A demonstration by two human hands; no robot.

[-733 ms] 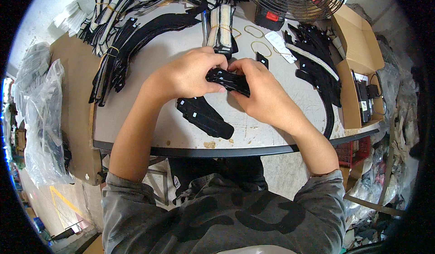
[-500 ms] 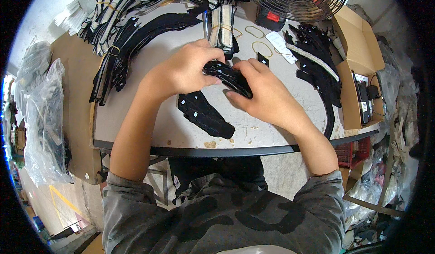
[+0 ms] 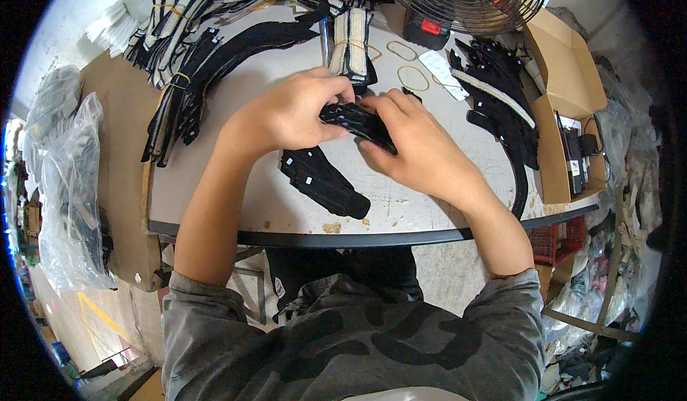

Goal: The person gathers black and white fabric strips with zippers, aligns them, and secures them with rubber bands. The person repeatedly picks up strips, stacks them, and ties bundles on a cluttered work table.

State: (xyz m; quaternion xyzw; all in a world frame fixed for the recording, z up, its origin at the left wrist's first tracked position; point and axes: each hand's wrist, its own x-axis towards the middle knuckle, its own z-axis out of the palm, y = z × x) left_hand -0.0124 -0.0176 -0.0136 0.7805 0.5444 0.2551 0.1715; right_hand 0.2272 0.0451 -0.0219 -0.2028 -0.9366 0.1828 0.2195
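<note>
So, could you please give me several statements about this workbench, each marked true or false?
1. The left hand and the right hand both hold the black bundle. True.
2. The cardboard box stands shut at the picture's left. False: the cardboard box is open, at the right.
3. A band is wrapped around the cream-and-black bundle. True.
4. The wire fan guard is at the lower left. False: the wire fan guard is at the upper right.
5. Flat black pieces lie nearer the person than the black bundle. True.
</note>
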